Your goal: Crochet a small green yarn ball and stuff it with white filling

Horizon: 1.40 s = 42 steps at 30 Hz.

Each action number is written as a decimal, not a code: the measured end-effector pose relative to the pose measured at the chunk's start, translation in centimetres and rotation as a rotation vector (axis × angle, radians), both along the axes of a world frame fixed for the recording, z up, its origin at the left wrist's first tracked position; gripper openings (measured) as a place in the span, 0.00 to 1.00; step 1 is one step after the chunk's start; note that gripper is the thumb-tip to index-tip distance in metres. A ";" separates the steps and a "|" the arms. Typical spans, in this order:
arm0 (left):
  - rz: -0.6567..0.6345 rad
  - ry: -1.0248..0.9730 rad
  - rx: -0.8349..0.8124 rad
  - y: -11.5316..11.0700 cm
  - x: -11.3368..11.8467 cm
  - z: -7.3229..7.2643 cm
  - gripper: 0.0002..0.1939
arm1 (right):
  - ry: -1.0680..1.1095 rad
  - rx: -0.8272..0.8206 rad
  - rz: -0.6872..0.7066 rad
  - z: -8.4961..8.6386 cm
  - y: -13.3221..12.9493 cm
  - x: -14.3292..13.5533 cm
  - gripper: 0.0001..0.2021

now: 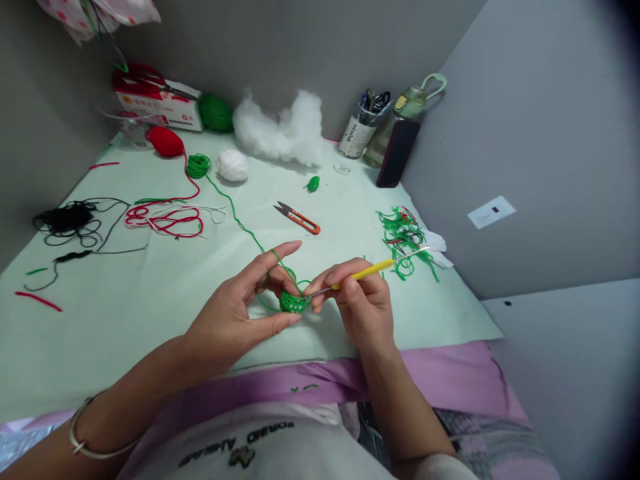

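Between thumb and fingers, my left hand (235, 307) pinches a small green crochet piece (293, 303) dotted with white. Green yarn (239, 223) passes over its raised index finger and leads back to a loose green coil (198, 165). My right hand (363, 303) is closed on the yellow handle of a crochet hook (370, 270). The hook's metal tip meets the piece at its upper right edge. Beyond the hands lie orange thread snips (300, 219) and a small green knitted bit (313, 184).
Cut yarn scraps (403, 237) lie at right, near a phone (398, 153), a bottle (410, 103) and a pen cup (357, 137). White stuffing (280, 130), a white yarn ball (233, 165) and a red yarn ball (167, 142) sit behind. Black yarn (65, 219) tangles at left.
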<state>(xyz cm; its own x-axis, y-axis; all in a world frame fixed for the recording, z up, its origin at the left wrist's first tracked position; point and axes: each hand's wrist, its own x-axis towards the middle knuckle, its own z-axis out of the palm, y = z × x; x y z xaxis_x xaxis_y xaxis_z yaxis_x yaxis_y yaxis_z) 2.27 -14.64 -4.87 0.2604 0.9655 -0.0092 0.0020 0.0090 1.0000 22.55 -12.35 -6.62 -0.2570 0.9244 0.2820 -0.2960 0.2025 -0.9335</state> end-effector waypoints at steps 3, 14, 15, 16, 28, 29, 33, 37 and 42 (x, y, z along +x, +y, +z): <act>-0.005 0.040 0.039 0.0 -0.2 -0.3 0.38 | -0.087 0.079 -0.005 0.6 -0.3 0.4 0.10; 0.133 0.020 0.002 -0.5 0.9 -0.5 0.35 | -0.587 0.760 -0.203 0.4 -1.6 0.1 0.16; 0.166 -0.020 -0.024 -0.7 1.2 -0.5 0.35 | -0.658 0.810 -0.271 0.1 -1.9 0.0 0.18; 0.192 -0.062 -0.050 -0.9 1.4 -0.6 0.33 | -0.720 0.841 -0.330 -0.2 -2.1 -0.2 0.19; -0.012 -0.629 -0.521 0.1 1.5 -0.4 0.33 | -0.481 0.805 -0.434 -1.0 -2.5 -0.9 0.16; -0.020 -0.618 -0.512 0.1 1.4 -0.4 0.35 | -0.400 0.757 -0.425 -1.0 -2.3 -1.0 0.16; -0.016 -0.507 -0.457 0.4 0.7 -0.5 0.40 | -0.209 0.519 -0.299 -0.7 -1.9 -0.9 0.14; -0.007 -0.388 -0.397 0.7 -0.2 -0.6 0.40 | -0.154 0.355 -0.276 -0.3 -2.0 -0.3 0.12; -0.117 -0.349 -0.375 0.8 -0.9 -0.9 0.29 | 0.049 0.061 -0.173 0.1 -1.6 0.1 0.06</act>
